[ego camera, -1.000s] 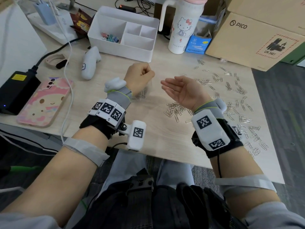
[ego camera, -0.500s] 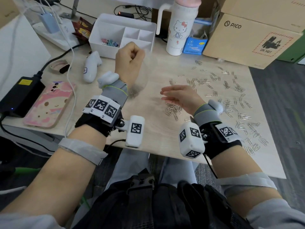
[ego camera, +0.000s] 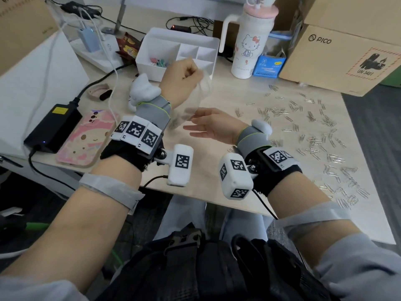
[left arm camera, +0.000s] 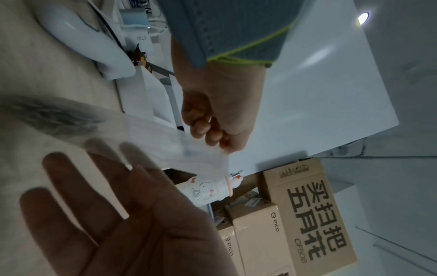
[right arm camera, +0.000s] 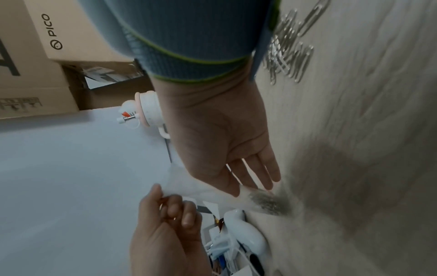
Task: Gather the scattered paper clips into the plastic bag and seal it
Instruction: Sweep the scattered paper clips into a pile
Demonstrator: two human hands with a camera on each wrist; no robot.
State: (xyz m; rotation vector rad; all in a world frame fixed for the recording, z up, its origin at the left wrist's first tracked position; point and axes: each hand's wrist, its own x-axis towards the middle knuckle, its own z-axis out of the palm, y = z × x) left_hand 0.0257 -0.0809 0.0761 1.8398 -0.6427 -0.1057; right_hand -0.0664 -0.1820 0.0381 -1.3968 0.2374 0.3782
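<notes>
My left hand is raised above the desk and pinches the top edge of a clear plastic bag. The bag hangs down with a clump of paper clips in its bottom. My right hand is open with straight fingers, palm turned toward the bag's lower part. In the right wrist view its fingertips reach the bag beside the clump of clips. Many loose paper clips lie scattered over the right half of the desk.
A white compartment organizer stands behind my left hand. A cartoon-cat bottle, a small blue box and a cardboard box line the back right. On the left lie a pink phone, a black power adapter and cables.
My left hand has lifted the bag up off the desk. My right hand has turned from palm-up and moved left to the hanging bag.
</notes>
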